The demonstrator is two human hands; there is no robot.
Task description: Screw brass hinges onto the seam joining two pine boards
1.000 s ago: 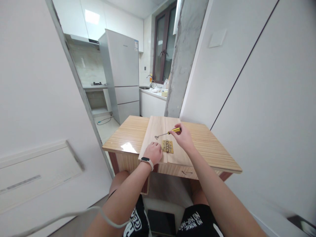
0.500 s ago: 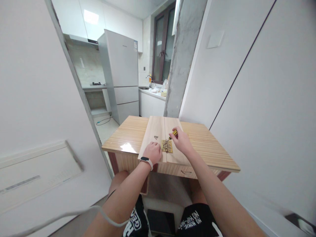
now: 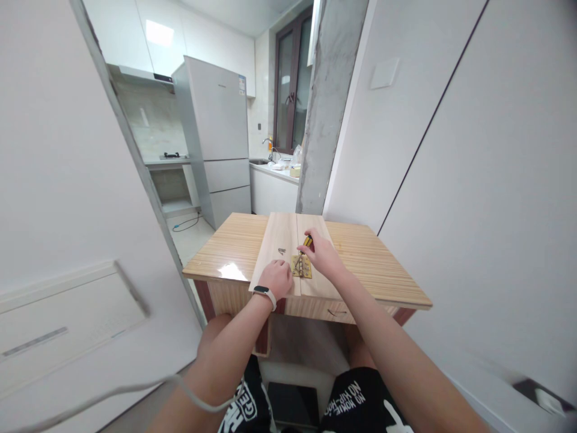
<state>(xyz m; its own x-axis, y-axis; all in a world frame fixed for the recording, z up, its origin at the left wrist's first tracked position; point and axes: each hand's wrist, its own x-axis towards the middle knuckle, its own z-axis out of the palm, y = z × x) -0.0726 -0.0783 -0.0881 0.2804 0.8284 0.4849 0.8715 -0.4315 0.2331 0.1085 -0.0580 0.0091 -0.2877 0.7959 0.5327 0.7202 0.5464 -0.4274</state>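
The right hand (image 3: 319,251) grips the yellow-and-black handle of a screwdriver (image 3: 308,241) between thumb and fingers, with the shaft slanting down to the brass hinge (image 3: 302,266). The left hand (image 3: 277,278), its fingers loosely curled, rests palm down on the left wooden board (image 3: 276,236), fingertips just beside the hinge's left edge; a fitness band (image 3: 265,291) with a pale strap circles that wrist. The hinge lies open and flat between the two hands, just below the right one, straddling the seam where the left board meets the right wooden board (image 3: 323,282). A few small screws (image 3: 282,251) sit in a cluster on the left board, beyond the left hand and to the left of the screwdriver. Both boards lie side by side across the wood-grain surface (image 3: 374,258), which has a drawer front below its near edge.
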